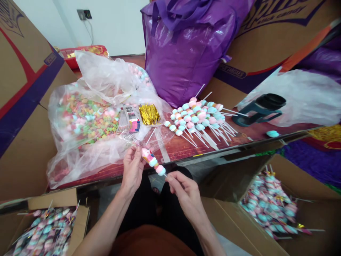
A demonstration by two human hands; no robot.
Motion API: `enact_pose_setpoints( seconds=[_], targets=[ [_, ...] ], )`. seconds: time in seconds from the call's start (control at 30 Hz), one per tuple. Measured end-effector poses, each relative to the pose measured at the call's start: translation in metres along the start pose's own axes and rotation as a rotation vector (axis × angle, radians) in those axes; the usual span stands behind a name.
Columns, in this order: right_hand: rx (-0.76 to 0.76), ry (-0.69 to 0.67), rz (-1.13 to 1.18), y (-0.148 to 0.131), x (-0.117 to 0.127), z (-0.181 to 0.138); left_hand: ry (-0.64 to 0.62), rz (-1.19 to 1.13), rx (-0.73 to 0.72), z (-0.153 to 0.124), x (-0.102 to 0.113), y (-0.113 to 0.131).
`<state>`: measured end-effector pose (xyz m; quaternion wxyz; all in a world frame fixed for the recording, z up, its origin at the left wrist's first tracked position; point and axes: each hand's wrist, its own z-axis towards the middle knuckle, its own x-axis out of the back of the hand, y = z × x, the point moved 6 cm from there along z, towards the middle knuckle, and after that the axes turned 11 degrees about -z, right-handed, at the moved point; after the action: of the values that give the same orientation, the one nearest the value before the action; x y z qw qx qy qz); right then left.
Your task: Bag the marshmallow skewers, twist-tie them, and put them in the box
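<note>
Between my hands, just over the table's front edge, is a marshmallow skewer (160, 170) in pink, blue and white, its upper part inside a clear printed wrapper (147, 155). My left hand (133, 165) pinches the wrapper at the upper end. The lower end of the white stick is pinched by my right hand (183, 186). Beyond them lies a pile of unwrapped marshmallow skewers (197, 115), sticks pointing mostly toward me. Left of that pile sit a tub of gold twist ties (149, 114) and a stack of printed wrappers (132, 119).
A clear plastic bag of loose candy (90, 117) spreads over the table's left. A purple bag (183, 53) stands behind. At right are a dark tumbler (259, 110) and a lone blue marshmallow (272, 134). Open boxes of wrapped skewers (269, 202) flank me below.
</note>
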<state>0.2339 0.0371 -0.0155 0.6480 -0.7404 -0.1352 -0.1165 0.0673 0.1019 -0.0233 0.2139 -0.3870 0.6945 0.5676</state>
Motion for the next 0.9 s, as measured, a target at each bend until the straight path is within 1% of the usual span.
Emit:
enact_pose_setpoints(
  seconds=[0.13,0.23,0.33,0.43,0.53,0.6,0.7,0.8,0.9],
  targets=[
    [-0.004,0.088,0.031,0.001,-0.006,0.001,-0.039,0.019,0.011,-0.001,-0.003,-0.004],
    [0.078,0.169,-0.048,-0.006,-0.009,0.001,-0.052,0.031,0.028,-0.001,-0.004,-0.005],
    [0.161,0.170,-0.128,-0.012,-0.011,0.000,-0.028,0.018,0.032,0.003,-0.001,-0.001],
    [0.112,0.141,-0.109,-0.008,-0.008,-0.001,-0.019,0.011,0.012,0.006,0.000,0.003],
    [0.006,0.094,0.041,-0.002,-0.010,0.002,-0.057,0.041,0.044,0.003,-0.004,0.000],
    [-0.080,0.058,0.205,0.002,-0.016,0.005,-0.070,0.068,0.077,-0.001,-0.007,-0.005],
    [-0.207,-0.036,0.469,0.004,-0.029,0.009,-0.079,0.105,0.115,-0.004,-0.009,-0.008],
    [-0.272,-0.133,0.647,0.000,-0.037,0.010,-0.099,0.120,0.159,-0.003,-0.008,-0.004],
    [-0.314,-0.194,0.736,-0.001,-0.038,0.008,-0.118,0.109,0.168,0.000,-0.008,0.003]
  ],
)
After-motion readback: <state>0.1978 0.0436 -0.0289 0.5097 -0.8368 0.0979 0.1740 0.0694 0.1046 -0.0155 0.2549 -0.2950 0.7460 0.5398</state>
